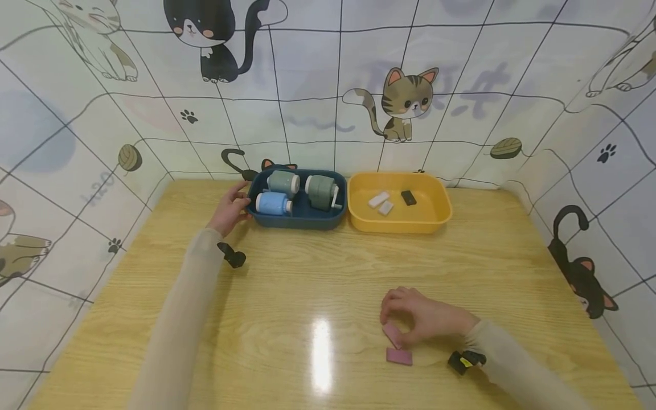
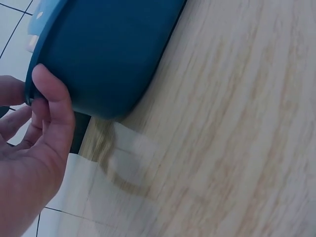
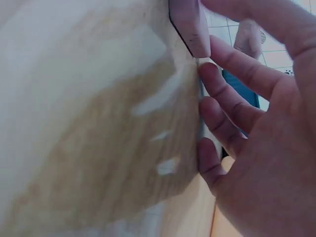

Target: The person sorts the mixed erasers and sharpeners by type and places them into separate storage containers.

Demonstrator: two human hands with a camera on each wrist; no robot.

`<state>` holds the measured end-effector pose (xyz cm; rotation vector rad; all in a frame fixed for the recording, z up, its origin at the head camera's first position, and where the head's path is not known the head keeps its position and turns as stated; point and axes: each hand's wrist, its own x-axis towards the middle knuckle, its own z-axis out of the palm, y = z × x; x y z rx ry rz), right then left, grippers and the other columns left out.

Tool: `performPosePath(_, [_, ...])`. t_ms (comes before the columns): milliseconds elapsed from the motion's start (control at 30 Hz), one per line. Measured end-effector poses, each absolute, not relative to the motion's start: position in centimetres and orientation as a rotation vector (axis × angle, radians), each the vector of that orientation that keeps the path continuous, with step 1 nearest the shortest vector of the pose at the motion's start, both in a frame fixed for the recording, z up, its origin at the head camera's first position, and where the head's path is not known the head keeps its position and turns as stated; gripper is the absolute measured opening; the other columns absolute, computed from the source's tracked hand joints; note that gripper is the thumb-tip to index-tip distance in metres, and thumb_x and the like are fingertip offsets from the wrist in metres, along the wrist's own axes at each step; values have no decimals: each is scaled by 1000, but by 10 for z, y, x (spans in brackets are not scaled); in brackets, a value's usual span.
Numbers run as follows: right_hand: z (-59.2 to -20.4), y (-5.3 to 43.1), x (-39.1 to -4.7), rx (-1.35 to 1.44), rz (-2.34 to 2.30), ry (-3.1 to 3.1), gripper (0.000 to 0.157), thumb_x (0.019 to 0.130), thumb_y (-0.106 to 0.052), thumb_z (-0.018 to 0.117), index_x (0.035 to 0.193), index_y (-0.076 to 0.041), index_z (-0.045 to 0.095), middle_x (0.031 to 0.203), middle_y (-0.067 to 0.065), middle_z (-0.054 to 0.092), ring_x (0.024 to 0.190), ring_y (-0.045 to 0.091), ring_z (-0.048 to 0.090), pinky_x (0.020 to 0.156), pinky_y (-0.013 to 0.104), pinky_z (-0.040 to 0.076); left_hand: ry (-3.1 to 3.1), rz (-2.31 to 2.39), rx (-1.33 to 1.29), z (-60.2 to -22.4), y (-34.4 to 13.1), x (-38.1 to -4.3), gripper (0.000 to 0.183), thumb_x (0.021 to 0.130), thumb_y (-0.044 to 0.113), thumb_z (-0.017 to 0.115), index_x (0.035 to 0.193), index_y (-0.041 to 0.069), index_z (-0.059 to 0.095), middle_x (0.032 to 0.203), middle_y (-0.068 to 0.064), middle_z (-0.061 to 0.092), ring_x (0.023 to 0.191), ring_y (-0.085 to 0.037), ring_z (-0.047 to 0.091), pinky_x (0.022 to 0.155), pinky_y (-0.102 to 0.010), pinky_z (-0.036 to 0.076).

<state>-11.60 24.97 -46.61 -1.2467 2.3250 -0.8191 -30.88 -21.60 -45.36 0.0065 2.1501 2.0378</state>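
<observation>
At the left end of the dark blue bin (image 1: 302, 222), my left hand (image 1: 229, 209) grips the rim; the left wrist view shows the thumb on the outer wall and other fingers behind the rim. In the bin lie hand-crank pencil sharpeners: a blue one (image 1: 273, 204), a grey-green one (image 1: 283, 182) and a darker green one (image 1: 321, 192) with a white crank. My right hand (image 1: 422, 316) pinches a pink eraser (image 1: 393, 335) low over the table, between thumb and forefinger. A second pink eraser (image 1: 399, 356) lies flat just below it.
A yellow bin (image 1: 400, 226) stands right beside the blue one, with two white erasers (image 1: 379, 199) and a black eraser (image 1: 408, 197) inside. Behind both bins rises a wall covering (image 1: 307, 125) printed with cats. The wooden table (image 1: 287, 285) reflects a bright light.
</observation>
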Motion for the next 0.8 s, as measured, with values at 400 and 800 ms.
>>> performPosePath(400, [-463, 250, -114, -1227, -702, 2321, 53, 68, -24, 82, 115, -27, 58, 121, -12, 46, 112, 12, 40, 94, 39, 35, 2096, 2041, -8, -437, -212, -302, 59, 98, -5, 40, 153, 4, 18, 113, -10, 34, 76, -12, 50, 66, -29, 51])
performPosePath(800, [-464, 251, -115, -1268, -728, 2331, 49, 68, -18, 79, 111, -27, 58, 117, -11, 48, 107, 11, 42, 90, 37, 36, 2104, 2005, 43, -448, -215, -312, 53, 99, -5, 39, 150, 2, 28, 112, -11, 34, 73, -12, 53, 67, -31, 51])
